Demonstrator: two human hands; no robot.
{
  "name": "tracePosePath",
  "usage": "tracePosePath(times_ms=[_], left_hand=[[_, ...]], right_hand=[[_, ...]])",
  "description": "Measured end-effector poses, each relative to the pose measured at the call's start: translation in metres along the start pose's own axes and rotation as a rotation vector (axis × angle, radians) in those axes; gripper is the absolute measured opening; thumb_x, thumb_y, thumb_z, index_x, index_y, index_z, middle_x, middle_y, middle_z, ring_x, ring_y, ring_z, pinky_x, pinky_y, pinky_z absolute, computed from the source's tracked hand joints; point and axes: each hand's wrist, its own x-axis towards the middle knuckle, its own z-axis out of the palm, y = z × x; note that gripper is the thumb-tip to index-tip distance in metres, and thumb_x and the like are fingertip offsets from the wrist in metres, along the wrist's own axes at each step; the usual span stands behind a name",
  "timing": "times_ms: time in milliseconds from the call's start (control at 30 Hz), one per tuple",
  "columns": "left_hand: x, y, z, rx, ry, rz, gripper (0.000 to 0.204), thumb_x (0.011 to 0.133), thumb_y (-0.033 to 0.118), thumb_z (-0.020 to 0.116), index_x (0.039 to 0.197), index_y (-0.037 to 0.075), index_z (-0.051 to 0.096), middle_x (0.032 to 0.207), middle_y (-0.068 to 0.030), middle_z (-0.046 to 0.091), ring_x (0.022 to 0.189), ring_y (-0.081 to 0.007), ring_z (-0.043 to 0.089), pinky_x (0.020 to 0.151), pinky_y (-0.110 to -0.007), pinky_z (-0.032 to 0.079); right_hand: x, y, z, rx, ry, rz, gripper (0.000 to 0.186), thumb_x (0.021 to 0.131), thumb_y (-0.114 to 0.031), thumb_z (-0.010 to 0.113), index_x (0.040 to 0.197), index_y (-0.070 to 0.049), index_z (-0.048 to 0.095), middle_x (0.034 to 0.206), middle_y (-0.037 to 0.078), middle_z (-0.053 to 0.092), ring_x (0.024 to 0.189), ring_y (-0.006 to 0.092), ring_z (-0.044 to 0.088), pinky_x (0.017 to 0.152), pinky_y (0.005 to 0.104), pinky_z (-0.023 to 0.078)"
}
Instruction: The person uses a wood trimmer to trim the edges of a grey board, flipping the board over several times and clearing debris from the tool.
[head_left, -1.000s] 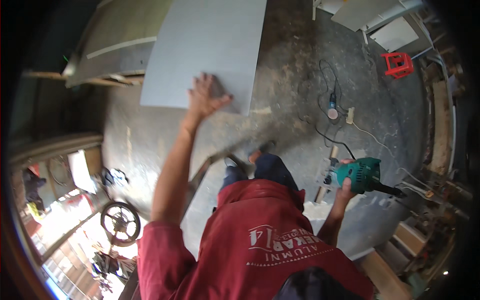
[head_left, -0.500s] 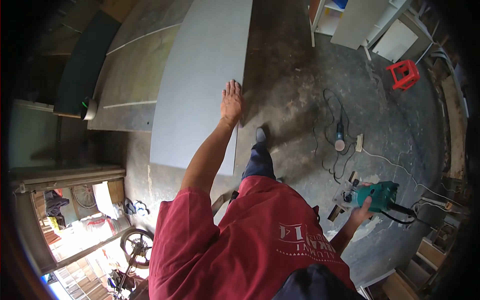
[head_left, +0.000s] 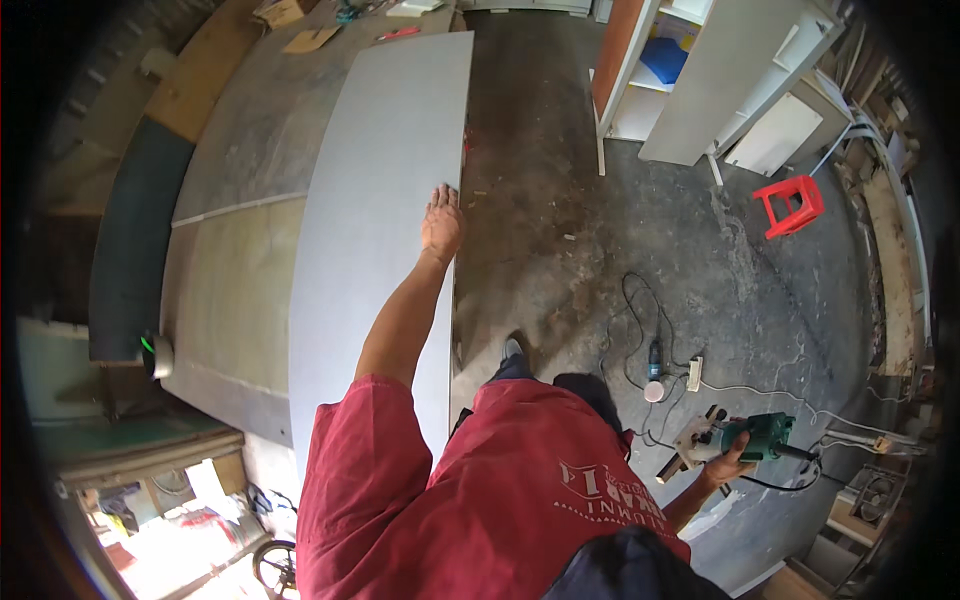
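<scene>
My left hand [head_left: 441,222] lies flat on a long pale grey board [head_left: 375,190], near its right edge, with the fingers stretched out. The board rests lengthwise over the right part of a wide worktable [head_left: 235,270]. Away from the board, out to my right, my right hand [head_left: 728,463] grips a green router [head_left: 768,437] by its body. The router is held in the air on its side, its flat base and dark knobs facing left and a black cord trailing from its rear.
On the floor lie a blue corded sander [head_left: 654,375] with a round pad, and a white power strip [head_left: 695,374] with its cable. A red plastic stool [head_left: 789,206] stands farther off. Beyond it are an open cabinet [head_left: 650,95] and leaning panels [head_left: 775,133].
My view has tilted up, showing the board's far end and more of the cabinet. My left hand stays flat on the board near its edge; the router stays in my right hand.
</scene>
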Motion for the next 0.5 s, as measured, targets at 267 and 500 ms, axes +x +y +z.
tracePosePath(times_ms=[267,500], left_hand=[[0.185,-0.013,0.027,-0.004,0.007,-0.03,0.049,0.093,0.013,0.047,0.14,0.001,0.051,0.154,-0.0184,0.043,0.142,-0.0364,0.04,0.114,-0.047,0.038],[0.298,-0.006,0.032,0.02,-0.031,-0.173,0.062,0.087,0.026,0.062,0.142,0.002,0.048,0.156,-0.0186,0.041,0.145,-0.0369,0.038,0.116,-0.045,0.037]], right_hand=[[0.119,0.033,0.149,-0.162,-0.013,0.05,0.058,0.087,-0.047,0.074,0.107,0.008,0.068,0.095,0.015,0.07,0.083,0.0246,0.065,0.076,0.0381,0.053],[0.262,0.085,0.34,-0.059,-0.305,-0.021,0.056,0.086,-0.031,0.081,0.12,0.007,0.06,0.111,0.015,0.067,0.095,0.0242,0.064,0.086,0.0378,0.051]])
